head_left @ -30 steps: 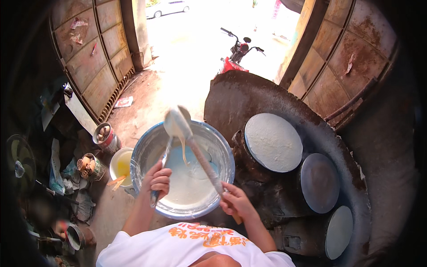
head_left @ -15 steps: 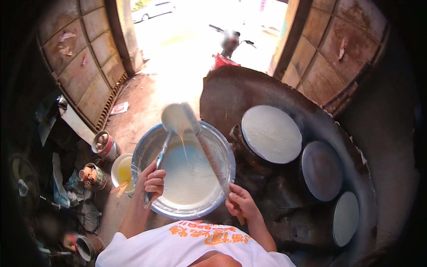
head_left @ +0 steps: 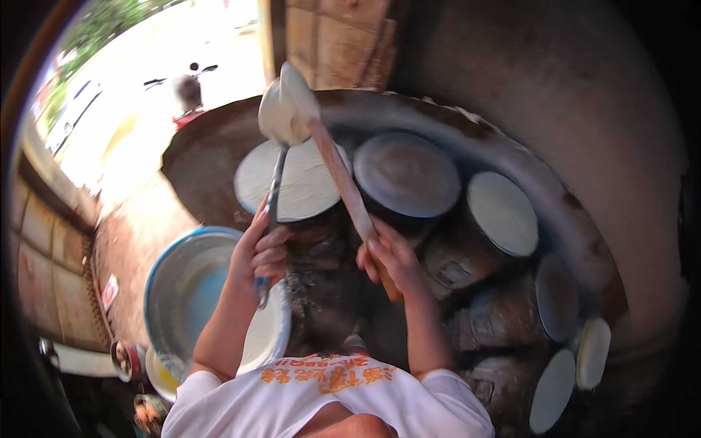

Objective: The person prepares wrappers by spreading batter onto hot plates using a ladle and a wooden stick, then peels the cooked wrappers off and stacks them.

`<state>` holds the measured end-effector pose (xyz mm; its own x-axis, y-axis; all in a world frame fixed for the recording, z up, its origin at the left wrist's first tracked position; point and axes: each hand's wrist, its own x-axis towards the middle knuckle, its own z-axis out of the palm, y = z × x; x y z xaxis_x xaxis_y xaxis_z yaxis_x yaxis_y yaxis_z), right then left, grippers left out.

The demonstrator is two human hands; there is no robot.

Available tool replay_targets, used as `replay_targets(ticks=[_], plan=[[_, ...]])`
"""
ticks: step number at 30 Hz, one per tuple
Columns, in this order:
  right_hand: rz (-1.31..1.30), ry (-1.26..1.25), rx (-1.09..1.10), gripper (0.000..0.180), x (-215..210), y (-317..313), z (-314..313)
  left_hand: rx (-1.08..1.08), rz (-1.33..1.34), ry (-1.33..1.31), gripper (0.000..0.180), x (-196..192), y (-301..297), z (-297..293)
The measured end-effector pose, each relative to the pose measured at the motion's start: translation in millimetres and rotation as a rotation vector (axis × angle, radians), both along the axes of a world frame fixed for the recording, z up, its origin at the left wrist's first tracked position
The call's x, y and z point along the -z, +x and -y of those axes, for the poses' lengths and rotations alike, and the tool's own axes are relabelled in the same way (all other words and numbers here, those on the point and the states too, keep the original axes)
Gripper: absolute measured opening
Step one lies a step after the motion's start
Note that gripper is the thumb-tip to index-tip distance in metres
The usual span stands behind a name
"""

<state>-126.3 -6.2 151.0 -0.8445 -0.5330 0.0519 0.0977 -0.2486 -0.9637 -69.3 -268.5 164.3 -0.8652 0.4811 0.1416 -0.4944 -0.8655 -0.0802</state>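
My left hand [head_left: 263, 252] is wrapped round the handle of a ladle [head_left: 272, 120] whose bowl is coated with pale batter. My right hand [head_left: 394, 257] grips a wooden scraper [head_left: 342, 177], its far end also thick with batter. The two tool heads meet or overlap above a round griddle [head_left: 292, 186] covered by a pale layer of batter. Right of it sits a bare dark griddle [head_left: 409, 175], then another griddle [head_left: 504, 213] with a pale round on top. The large batter basin [head_left: 155, 292] lies left of my left forearm, which partly hides it.
More round griddles [head_left: 557, 298] curve along the right, one topped by a pale round [head_left: 553, 390]. A folded pale sheet [head_left: 593, 352] lies near the outer edge. Cans with eggshells [head_left: 130, 360] and a bowl with yellow liquid [head_left: 162, 376] stand lower left. A motorbike [head_left: 188, 93] stands outside.
My view and body have turned right, from the basin toward the griddles. Both tools moved along, from over the basin to over the nearest griddle. The strand of batter dripping from the ladle no longer shows.
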Motion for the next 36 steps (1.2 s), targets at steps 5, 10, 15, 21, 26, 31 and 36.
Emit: replay_targets(ticks=[5,10,15,21,26,31,36], plan=[[-0.610,0.226,0.763,0.032,108,-60,-60,0.370,0.209,0.438,0.037,-59,-124,-166],[-0.142,0.388,0.844,0.040,172,15,-188,0.447,0.118,0.131,0.033,9,-213,-222],[0.353,0.037,0.988,0.044,181,-92,-220,0.244,0.261,-0.544,0.036,74,-271,-290],[0.271,0.083,1.115,0.045,236,-145,-192,-0.725,-1.324,-2.383,0.059,130,-292,-279],[0.061,0.422,1.176,0.046,219,-166,-182,-0.278,-1.235,-2.855,0.056,120,-356,-261],[-0.345,0.855,1.175,0.047,202,-238,-171,-0.378,-1.164,-2.810,0.056,143,-414,-263],[-0.426,1.070,1.106,0.048,201,-186,-176,-0.321,-1.097,-2.782,0.057,151,-430,-215]])
